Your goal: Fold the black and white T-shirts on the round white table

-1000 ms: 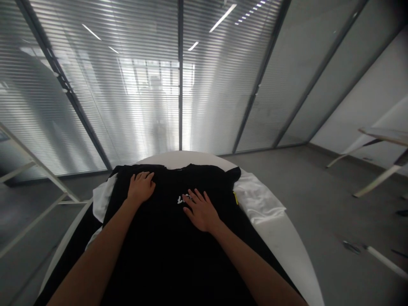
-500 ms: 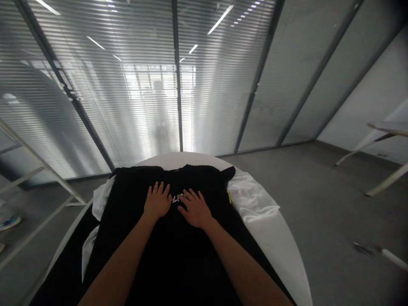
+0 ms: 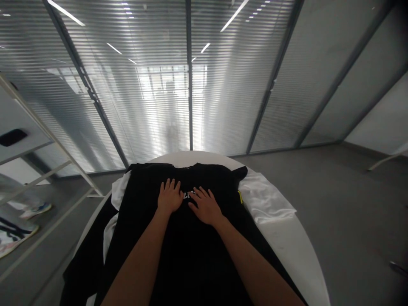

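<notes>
The left hand [image 3: 170, 196] and right hand [image 3: 205, 206] both lie palm down on a black T-shirt [image 3: 188, 250], close together near the middle of the chest. Neither hand is clenched or grasping: the fingers are released and spread flat on the cloth, and the right fingertips point toward 10 o'clock. Between the two hands, partly covered by the right fingers, is a white chest print [image 3: 190, 195], too hidden to read. The shirt lies flat on a round white table [image 3: 293, 242], with its collar [image 3: 185, 166] at 12 o'clock and its body running back toward the person, past the bottom of the view. A white garment [image 3: 264, 199] sticks out from beneath it at 3 o'clock, and more white fabric [image 3: 120, 191] shows at 9 o'clock. A small yellow tag [image 3: 239, 197] sits at the shirt's edge, just beside the white garment. Black cloth [image 3: 86, 259] hangs over the table edge toward 7 o'clock. Beyond the table at 12 o'clock stands a glass partition with slatted blinds [image 3: 137, 97]. A white metal-framed rack [image 3: 54, 144] stands at 10 o'clock, with sneakers [image 3: 35, 209] near it. Grey floor [image 3: 350, 212] spreads toward 3 o'clock.
</notes>
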Demonstrator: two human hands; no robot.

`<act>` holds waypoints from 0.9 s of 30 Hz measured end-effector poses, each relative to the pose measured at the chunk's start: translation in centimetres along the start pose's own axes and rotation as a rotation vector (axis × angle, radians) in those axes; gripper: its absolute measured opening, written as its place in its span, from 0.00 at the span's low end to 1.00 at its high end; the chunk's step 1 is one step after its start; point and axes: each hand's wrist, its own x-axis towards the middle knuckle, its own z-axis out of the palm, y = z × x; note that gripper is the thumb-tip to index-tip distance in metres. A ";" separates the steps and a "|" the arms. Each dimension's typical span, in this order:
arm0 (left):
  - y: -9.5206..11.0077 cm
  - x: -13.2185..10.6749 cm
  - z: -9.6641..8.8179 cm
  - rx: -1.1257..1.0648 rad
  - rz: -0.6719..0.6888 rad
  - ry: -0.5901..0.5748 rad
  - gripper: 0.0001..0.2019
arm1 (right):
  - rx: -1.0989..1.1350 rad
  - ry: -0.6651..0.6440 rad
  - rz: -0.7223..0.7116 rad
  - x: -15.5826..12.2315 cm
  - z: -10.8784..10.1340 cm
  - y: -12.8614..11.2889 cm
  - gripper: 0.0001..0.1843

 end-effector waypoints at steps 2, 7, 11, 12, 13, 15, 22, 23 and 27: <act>0.0 0.0 -0.1 -0.015 -0.005 0.011 0.27 | 0.000 -0.008 0.003 0.0 0.0 0.0 0.28; -0.5 0.2 -0.1 -0.054 -0.016 -0.001 0.26 | -0.001 -0.006 -0.002 0.2 0.0 -0.1 0.28; -1.0 0.5 -0.3 -0.081 0.005 -0.034 0.25 | -0.010 -0.010 0.001 0.3 0.0 0.0 0.27; -1.1 0.6 -0.4 -0.087 0.009 -0.047 0.25 | -0.012 -0.015 0.002 0.4 0.0 0.0 0.27; -1.2 0.6 -0.5 -0.093 0.011 -0.058 0.25 | -0.013 -0.020 0.004 0.4 0.0 0.0 0.27; -1.4 0.6 -0.6 -0.106 0.013 -0.078 0.25 | -0.013 -0.023 0.005 0.5 0.0 -0.1 0.27; -1.7 0.7 -0.8 -0.147 0.017 -0.117 0.26 | 0.049 -0.065 -0.004 0.8 0.1 0.4 0.27; -1.7 0.7 -0.8 -0.151 0.015 -0.118 0.26 | 0.080 -0.086 -0.016 1.0 -0.2 0.9 0.26; -1.9 0.8 -0.8 -0.164 0.020 -0.113 0.25 | 0.198 -0.034 -0.018 2.8 -2.9 3.7 0.22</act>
